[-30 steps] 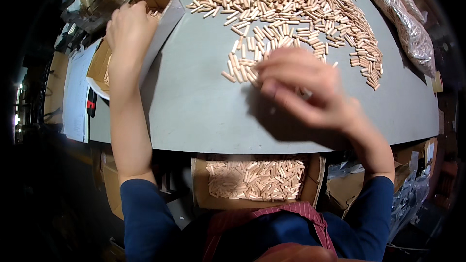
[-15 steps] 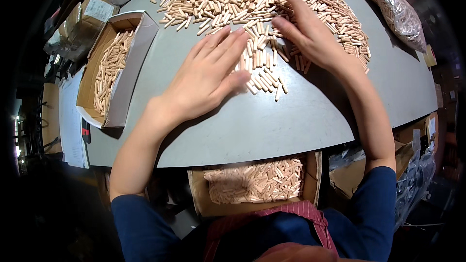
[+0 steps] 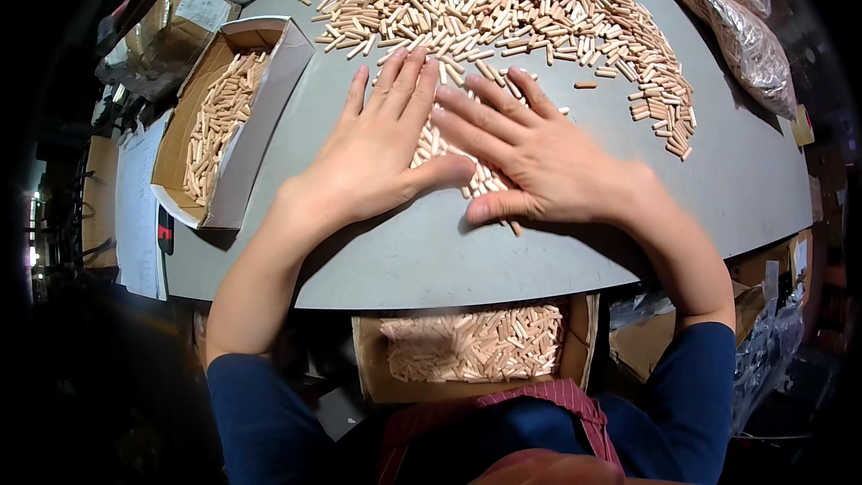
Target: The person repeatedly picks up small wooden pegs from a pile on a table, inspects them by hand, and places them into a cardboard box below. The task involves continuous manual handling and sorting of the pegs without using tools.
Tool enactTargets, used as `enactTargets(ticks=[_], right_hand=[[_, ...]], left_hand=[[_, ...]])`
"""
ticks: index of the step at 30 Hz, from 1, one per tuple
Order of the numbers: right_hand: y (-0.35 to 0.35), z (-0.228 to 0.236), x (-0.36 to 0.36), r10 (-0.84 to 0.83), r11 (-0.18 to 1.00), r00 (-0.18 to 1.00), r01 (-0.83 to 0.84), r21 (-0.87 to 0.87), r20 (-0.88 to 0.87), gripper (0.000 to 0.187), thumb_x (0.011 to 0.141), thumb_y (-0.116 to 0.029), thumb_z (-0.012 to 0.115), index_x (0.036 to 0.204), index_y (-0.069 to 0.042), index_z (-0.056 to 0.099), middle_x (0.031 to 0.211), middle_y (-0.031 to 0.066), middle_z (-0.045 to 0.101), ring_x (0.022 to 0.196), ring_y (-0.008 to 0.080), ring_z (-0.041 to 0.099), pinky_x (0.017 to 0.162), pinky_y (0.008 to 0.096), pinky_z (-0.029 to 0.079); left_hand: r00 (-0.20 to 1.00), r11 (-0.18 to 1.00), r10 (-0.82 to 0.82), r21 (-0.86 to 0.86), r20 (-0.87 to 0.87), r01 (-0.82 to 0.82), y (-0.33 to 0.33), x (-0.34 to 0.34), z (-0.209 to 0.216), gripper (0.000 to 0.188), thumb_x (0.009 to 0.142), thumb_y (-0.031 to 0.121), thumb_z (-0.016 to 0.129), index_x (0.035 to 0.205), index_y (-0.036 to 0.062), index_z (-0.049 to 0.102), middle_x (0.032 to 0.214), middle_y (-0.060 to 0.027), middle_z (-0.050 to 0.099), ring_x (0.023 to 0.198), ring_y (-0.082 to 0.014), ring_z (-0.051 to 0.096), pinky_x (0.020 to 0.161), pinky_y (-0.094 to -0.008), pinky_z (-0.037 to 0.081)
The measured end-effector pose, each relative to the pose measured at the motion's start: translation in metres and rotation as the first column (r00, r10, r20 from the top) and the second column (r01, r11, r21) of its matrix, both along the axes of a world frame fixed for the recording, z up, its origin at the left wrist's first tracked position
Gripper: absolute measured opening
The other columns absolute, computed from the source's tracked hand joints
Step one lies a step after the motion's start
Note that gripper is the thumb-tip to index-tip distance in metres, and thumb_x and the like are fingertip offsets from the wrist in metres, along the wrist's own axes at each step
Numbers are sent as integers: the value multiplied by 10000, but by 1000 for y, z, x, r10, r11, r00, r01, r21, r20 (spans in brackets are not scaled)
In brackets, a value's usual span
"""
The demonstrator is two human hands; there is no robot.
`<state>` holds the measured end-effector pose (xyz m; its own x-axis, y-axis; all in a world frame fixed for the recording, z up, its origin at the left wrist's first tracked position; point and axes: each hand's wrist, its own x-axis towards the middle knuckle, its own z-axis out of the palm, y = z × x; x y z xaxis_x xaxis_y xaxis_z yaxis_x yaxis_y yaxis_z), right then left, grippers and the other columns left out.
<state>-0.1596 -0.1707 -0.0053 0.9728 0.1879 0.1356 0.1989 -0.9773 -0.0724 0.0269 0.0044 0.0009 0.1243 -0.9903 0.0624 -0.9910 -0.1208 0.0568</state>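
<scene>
A broad pile of short wooden dowels (image 3: 503, 4) covers the far part of the grey table (image 3: 404, 260). In front of it, a smaller batch of dowels (image 3: 428, 149) lies between and partly under my hands. My left hand (image 3: 382, 139) rests flat at the left of this batch, fingers spread and pointing away from me, thumb toward the right. From the right, my right hand (image 3: 530, 148) lies across the batch with outstretched fingers, its fingertips close to the left hand's. Some dowels are hidden beneath both palms. Neither hand grips anything.
An open cardboard box (image 3: 274, 117) holding dowels stands at the left. Below the table's near edge sits another box (image 3: 579, 341) full of dowels. A clear plastic bag (image 3: 727, 22) of dowels lies at the far right. A red and black tool (image 3: 165, 232) lies by the left edge.
My right hand has come down from the pile, toward me and leftward, drawing dowels along. The left hand has shifted only slightly. Bare table now shows at the pile's near right side.
</scene>
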Motion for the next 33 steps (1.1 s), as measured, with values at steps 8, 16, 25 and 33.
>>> enactTargets(ticks=[8,16,25,33], right_hand=[[-44,6,11,-195,978,953,171,119,233,929,994,-700,521,1618,-34,350,1629,231,428,1540,371,375,1301,581,122],[-88,24,5,-499,746,800,201,635,333,658,1113,-508,479,1555,-22,456,1514,195,573,1428,304,532,1187,388,402],[-82,27,4,-405,876,814,215,433,416,567,1099,-435,556,1480,-15,538,1466,182,611,1376,312,577,1154,397,427],[-86,24,5,-363,913,808,207,353,463,508,1063,-347,646,1448,-24,571,1416,175,646,1316,297,624,1080,404,484]], left_hand=[[998,998,-57,-23,-10,57,0,-6,-2,1087,970,734,523,1671,-12,158,1744,-236,153,1630,-403,82,1297,-591,63],[958,958,-287,-13,-29,287,2,-28,4,1135,887,811,519,1683,64,207,1746,-152,233,1609,-431,165,1267,-660,66],[924,924,-383,-7,-10,383,2,-30,7,1149,847,842,505,1670,71,280,1735,-106,286,1600,-426,207,1272,-648,97],[968,965,-250,-76,0,249,0,-22,-2,1142,866,796,549,1669,41,254,1714,-199,285,1597,-429,207,1273,-630,99]])
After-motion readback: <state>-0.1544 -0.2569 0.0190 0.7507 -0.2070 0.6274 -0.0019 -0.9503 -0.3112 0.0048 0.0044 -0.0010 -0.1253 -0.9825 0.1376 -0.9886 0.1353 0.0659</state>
